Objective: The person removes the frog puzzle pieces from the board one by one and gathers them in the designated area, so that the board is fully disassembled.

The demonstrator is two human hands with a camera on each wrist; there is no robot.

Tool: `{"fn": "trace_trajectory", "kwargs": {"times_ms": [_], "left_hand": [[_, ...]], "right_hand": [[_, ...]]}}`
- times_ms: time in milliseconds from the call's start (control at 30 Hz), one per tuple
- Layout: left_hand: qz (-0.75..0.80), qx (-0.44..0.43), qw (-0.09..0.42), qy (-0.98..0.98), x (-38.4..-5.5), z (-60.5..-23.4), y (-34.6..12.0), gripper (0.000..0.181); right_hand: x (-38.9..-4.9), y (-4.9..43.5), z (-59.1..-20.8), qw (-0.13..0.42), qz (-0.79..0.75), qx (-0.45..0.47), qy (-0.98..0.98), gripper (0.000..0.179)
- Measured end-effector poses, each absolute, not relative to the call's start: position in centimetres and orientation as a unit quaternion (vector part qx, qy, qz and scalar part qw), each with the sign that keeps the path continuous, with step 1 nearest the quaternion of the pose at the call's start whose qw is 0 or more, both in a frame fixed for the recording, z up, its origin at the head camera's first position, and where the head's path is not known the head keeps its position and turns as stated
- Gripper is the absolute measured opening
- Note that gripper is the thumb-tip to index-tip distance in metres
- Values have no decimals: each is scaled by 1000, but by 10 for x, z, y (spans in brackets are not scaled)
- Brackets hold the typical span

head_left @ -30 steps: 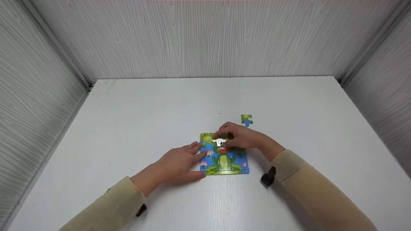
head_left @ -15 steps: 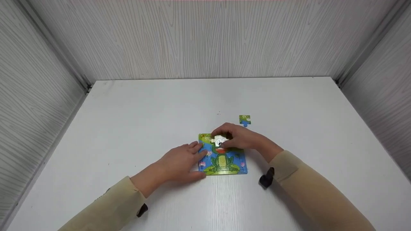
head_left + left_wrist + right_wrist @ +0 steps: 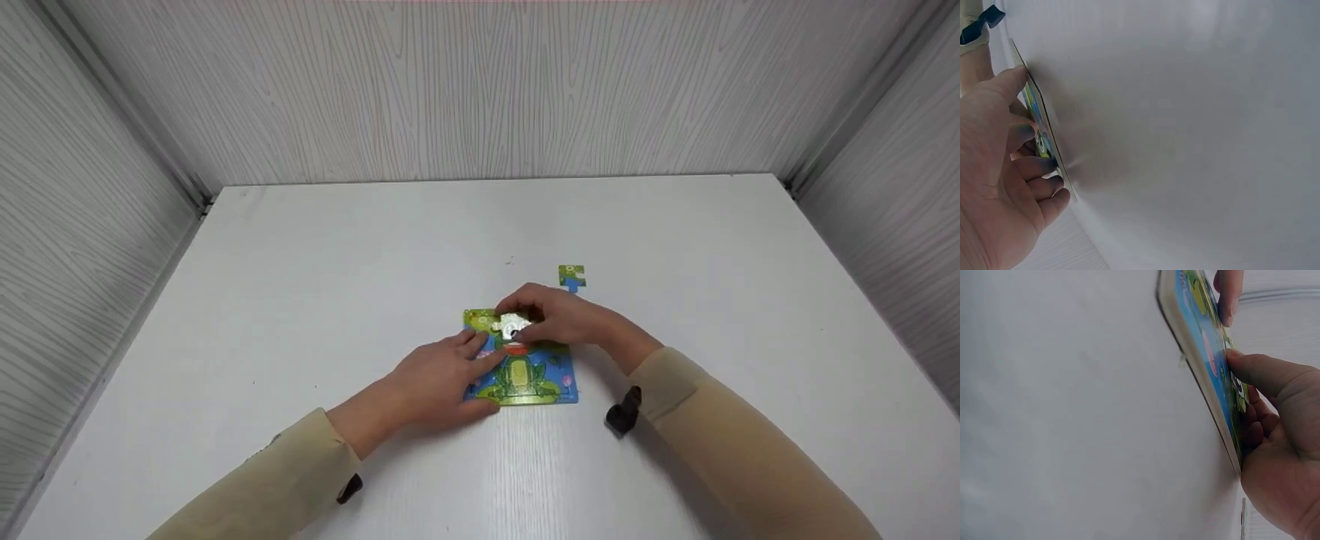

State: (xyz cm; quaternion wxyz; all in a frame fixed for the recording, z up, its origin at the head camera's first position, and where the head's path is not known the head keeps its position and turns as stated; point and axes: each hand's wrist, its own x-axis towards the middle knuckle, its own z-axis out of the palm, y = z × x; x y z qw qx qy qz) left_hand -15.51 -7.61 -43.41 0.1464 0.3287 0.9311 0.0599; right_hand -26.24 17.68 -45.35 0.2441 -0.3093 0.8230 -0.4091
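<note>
Pale wood-grain panels [image 3: 480,90] enclose a white table [image 3: 337,262], with a frog puzzle board [image 3: 555,400] lying flat near its middle. Taking the board as a clock face, the left hand [image 3: 439,379] rests between eight and nine o'clock, fingers spread and fairly straight, touching its face and edge without gripping. The right hand [image 3: 566,315], between one and two o'clock, has thumb and curled fingers about the frog-eye piece [image 3: 512,325] just below twelve (glare hides whether it sits flush). A loose piece [image 3: 570,274] lies off the board at one o'clock. Both pieces look light, thin and stiff, their glossy faces probably a little slippery and their tabs the weakest spots; pinching opposite side edges should serve best.
</note>
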Motion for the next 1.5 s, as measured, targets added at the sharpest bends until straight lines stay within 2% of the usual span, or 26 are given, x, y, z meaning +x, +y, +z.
{"fn": "trace_trajectory", "kwargs": {"times_ms": [533,767,1300,1500], "left_hand": [[56,321,154,933,-155,-436,-69,78],[48,336,141,930,-156,-434,-68,76],[46,331,136,933,-154,-433,-71,75],[51,324,143,934,-154,-434,-70,75]], "right_hand": [[-262,180,-456,215,-402,-340,822,45],[-256,180,-446,175,-333,-349,858,48],[-250,177,-437,183,-252,-345,885,57],[-249,176,-436,167,-233,-341,895,57]]}}
